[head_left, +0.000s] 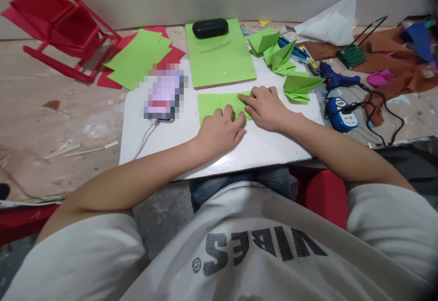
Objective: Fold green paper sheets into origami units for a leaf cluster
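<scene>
A green paper sheet [214, 103] lies folded on the white board [191, 150] across my lap. My left hand [221, 129] rests on its lower right part, fingers curled and pressing down on a fold. My right hand [265, 107] lies just to the right, its index finger stretched left along a folded flap. Both hands press the paper flat against the board.
A green paper stack [219, 59] with a black case [210, 28] sits behind. Folded green pieces [301, 86] lie to the right, near a blue glue gun [337, 81] and a power strip [342, 113]. A phone [164, 97] lies left; a red chair model [58, 24] is far left.
</scene>
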### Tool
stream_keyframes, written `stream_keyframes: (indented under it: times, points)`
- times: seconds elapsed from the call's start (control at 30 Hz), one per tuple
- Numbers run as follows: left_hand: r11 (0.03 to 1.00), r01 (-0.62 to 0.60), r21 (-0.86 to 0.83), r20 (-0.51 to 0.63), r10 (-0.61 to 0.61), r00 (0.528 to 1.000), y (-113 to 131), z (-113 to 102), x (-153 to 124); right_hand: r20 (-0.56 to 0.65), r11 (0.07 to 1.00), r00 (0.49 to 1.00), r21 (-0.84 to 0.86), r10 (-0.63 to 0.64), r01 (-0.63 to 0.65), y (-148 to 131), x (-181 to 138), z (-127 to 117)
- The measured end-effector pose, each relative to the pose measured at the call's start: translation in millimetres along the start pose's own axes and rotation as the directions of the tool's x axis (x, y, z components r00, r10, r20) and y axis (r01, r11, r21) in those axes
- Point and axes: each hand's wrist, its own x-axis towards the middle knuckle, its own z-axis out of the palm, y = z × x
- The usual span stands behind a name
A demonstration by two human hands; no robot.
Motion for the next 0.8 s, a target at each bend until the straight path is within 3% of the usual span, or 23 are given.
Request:
stream_keyframes:
  times: [0.33,0.53,0.8]
  points:
    - [0.974,-0.189,0.124,0.004,0.190,0.982,3.8,-0.4,-3.9,0.028,0.998,1.000,-0.062,-0.011,0.012,-4.3,-9.7,-6.3]
    - [0.978,-0.155,0.140,0.083,0.144,0.986,5.0,-7.2,-3.7,0.085,0.999,0.996,-0.032,-0.034,0.037,1.9,-14.2,-13.7]
    - [0.976,-0.127,0.177,0.087,0.113,0.990,6.1,-11.0,-2.6,0.089,0.998,0.996,0.058,0.018,-0.024,8.2,-14.2,-20.6]
